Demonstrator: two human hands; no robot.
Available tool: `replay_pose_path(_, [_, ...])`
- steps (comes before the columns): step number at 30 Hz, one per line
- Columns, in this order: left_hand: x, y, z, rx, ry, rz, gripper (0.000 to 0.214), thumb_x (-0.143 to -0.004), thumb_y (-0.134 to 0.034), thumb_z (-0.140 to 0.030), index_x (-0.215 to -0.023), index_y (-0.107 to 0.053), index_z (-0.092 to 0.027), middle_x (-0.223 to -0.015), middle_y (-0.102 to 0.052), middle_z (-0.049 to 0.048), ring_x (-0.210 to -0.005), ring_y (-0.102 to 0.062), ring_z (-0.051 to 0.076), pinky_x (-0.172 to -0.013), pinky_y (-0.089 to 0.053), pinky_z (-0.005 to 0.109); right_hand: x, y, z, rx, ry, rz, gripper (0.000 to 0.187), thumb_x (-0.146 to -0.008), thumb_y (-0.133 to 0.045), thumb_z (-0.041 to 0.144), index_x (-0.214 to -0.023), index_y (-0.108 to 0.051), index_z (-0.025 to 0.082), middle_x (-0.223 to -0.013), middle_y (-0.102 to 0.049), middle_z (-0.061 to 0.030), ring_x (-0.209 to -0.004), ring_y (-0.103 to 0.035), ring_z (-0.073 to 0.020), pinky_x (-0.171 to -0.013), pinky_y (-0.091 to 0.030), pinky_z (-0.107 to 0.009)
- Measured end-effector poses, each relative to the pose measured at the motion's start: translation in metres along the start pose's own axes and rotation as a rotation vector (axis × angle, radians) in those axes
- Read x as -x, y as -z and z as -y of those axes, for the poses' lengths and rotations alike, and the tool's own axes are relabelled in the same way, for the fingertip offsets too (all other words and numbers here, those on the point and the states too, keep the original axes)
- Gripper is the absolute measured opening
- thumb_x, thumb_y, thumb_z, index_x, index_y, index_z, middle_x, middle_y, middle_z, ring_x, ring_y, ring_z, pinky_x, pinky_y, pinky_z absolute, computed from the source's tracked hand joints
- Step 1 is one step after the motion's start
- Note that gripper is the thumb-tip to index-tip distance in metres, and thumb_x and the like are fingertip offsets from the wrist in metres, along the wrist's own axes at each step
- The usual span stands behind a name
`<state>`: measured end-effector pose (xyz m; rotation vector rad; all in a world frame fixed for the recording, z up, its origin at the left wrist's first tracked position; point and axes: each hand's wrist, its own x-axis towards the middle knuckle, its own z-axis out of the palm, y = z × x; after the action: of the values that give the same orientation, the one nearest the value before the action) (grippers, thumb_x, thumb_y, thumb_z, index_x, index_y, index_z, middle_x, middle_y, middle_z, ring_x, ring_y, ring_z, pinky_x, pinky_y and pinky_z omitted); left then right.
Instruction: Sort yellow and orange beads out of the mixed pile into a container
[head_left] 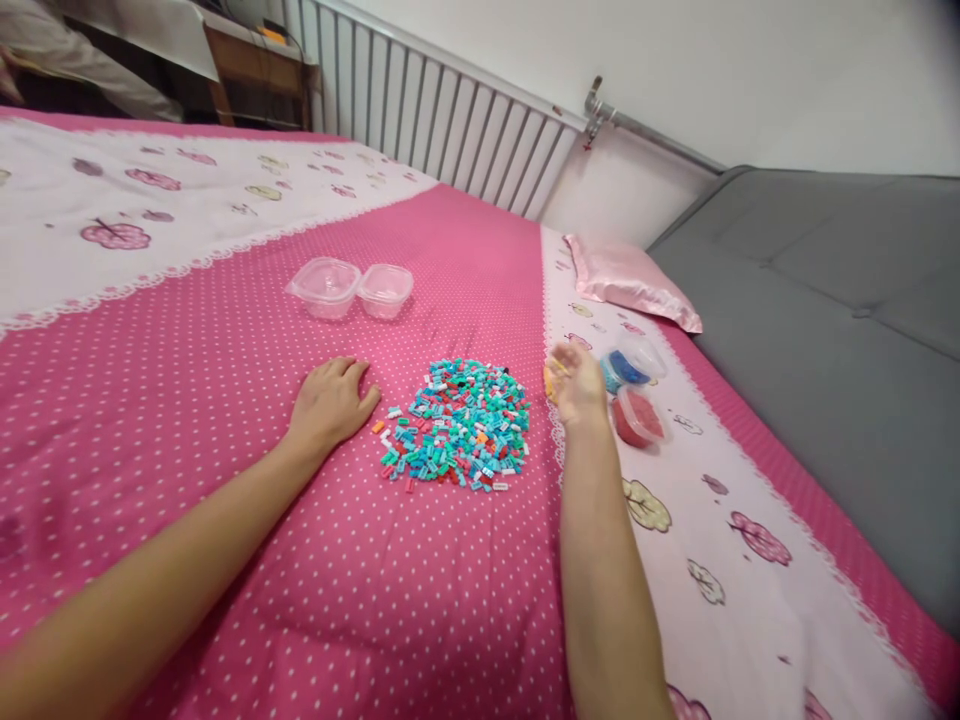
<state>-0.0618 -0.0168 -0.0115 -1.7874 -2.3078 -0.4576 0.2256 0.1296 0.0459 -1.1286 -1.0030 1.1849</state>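
Two hands flank one heap. The left hand (330,402) lies flat and relaxed on the bed (225,480), holding nothing, just left of the brick pile (459,424). The right hand (574,382), cupped around small yellow pieces, hovers just right of it, near the blue tub (626,366) and the red tub (639,416).

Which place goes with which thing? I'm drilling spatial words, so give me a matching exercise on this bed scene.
Things:
1. left hand
2. right hand
3. two empty clear tubs
4. pink pillow

Places:
A. against the grey sofa, at the bed's far edge
B. flat on the dotted cover, left of the brick pile
C. raised beside the red-filled tub
D. beyond the brick pile

Pairs: 1-B, 2-C, 3-D, 4-A
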Motion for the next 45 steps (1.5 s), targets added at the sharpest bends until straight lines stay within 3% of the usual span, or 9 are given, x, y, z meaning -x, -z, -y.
replay_pose_path(3, [0.003,0.004,0.000,0.043,-0.022,-0.007,0.052,-0.085,-0.037,-0.041,-0.120,-0.057,-0.009,-0.123,-0.058,0.0165,-0.115,-0.052,0.029,-0.100,-0.036,0.040,0.023,-0.015,-0.026,0.372,-0.047,0.149,0.029,-0.076,-0.058,0.039,-0.095,-0.062,0.018,-0.104,-0.063,-0.0059,-0.106,-0.055,-0.0228,-0.097,-0.040,-0.040])
replay_pose_path(8, [0.013,0.014,-0.005,0.234,-0.027,-0.075,0.039,-0.083,-0.041,-0.038,-0.101,-0.066,-0.014,-0.100,-0.065,0.0108,-0.097,-0.058,0.025,-0.090,-0.043,0.034,0.045,-0.021,-0.058,0.907,0.113,0.171,0.050,-0.077,-0.061,0.041,-0.121,-0.056,0.017,-0.130,-0.048,-0.0155,-0.125,-0.038,-0.0311,-0.106,-0.026,-0.049])
replay_pose_path(14, [0.028,0.022,-0.017,0.422,-0.031,-0.048,0.040,-0.083,-0.046,-0.047,-0.090,-0.068,-0.014,-0.085,-0.061,0.0074,-0.079,-0.057,0.020,-0.074,-0.044,0.032,0.061,-0.032,-0.056,1.031,0.297,0.390,0.054,-0.085,-0.055,0.041,-0.131,-0.049,0.013,-0.131,-0.047,-0.0187,-0.124,-0.039,-0.0313,-0.106,-0.028,-0.047])
replay_pose_path(20, [0.035,0.028,-0.021,0.521,-0.129,0.076,0.045,-0.084,-0.045,-0.053,-0.103,-0.064,-0.017,-0.088,-0.061,0.0054,-0.076,-0.056,0.018,-0.070,-0.043,0.031,0.094,-0.052,-0.047,1.024,0.522,0.637,0.049,-0.088,-0.053,0.039,-0.132,-0.048,0.019,-0.140,-0.039,-0.0144,-0.131,-0.032,-0.0288,-0.108,-0.026,-0.046])
replay_pose_path(24, [0.036,0.032,-0.023,0.500,-0.213,0.134,0.051,-0.081,-0.047,-0.057,-0.113,-0.057,-0.019,-0.089,-0.061,0.0045,-0.076,-0.057,0.019,-0.067,-0.043,0.030,0.115,-0.061,-0.040,1.057,0.656,0.835,0.039,-0.091,-0.053,0.034,-0.128,-0.052,0.024,-0.138,-0.046,-0.0086,-0.134,-0.028,-0.0257,-0.110,-0.021,-0.046])
replay_pose_path(27, [0.037,0.032,-0.025,0.485,-0.264,0.150,0.057,-0.078,-0.051,-0.060,-0.115,-0.055,-0.017,-0.087,-0.061,0.0049,-0.075,-0.056,0.020,-0.067,-0.043,0.031,0.125,-0.066,-0.037,1.057,0.706,0.919,0.032,-0.092,-0.052,0.026,-0.124,-0.055,0.026,-0.134,-0.051,-0.0066,-0.130,-0.035,-0.0227,-0.110,-0.019,-0.047])
replay_pose_path(33, [0.037,0.030,-0.027,0.502,-0.311,0.170,0.059,-0.071,-0.063,-0.054,-0.115,-0.057,-0.016,-0.086,-0.062,0.0057,-0.074,-0.056,0.020,-0.066,-0.043,0.031,0.118,-0.065,-0.037,1.033,0.764,0.930,0.027,-0.092,-0.050,0.018,-0.116,-0.060,0.024,-0.125,-0.058,-0.0054,-0.120,-0.046,-0.0200,-0.107,-0.024,-0.042])
replay_pose_path(38, [0.036,0.032,-0.029,0.591,-0.281,0.207,0.039,-0.074,-0.062,-0.042,-0.104,-0.063,-0.016,-0.074,-0.059,0.0019,-0.065,-0.053,0.016,-0.060,-0.042,0.028,0.098,-0.051,-0.035,1.051,0.718,0.787,0.029,-0.090,-0.050,0.015,-0.112,-0.064,0.026,-0.116,-0.063,-0.0041,-0.115,-0.048,-0.0223,-0.106,-0.025,-0.046])
replay_pose_path(45, [0.037,0.029,-0.025,0.668,-0.245,0.246,0.029,-0.078,-0.059,-0.035,-0.101,-0.064,-0.018,-0.076,-0.061,0.0021,-0.064,-0.054,0.014,-0.058,-0.042,0.026,0.064,-0.021,-0.039,0.997,0.590,0.629,0.028,-0.081,-0.056,0.010,-0.099,-0.069,0.026,-0.110,-0.065,-0.0043,-0.107,-0.054,-0.0246,-0.099,-0.035,-0.046])
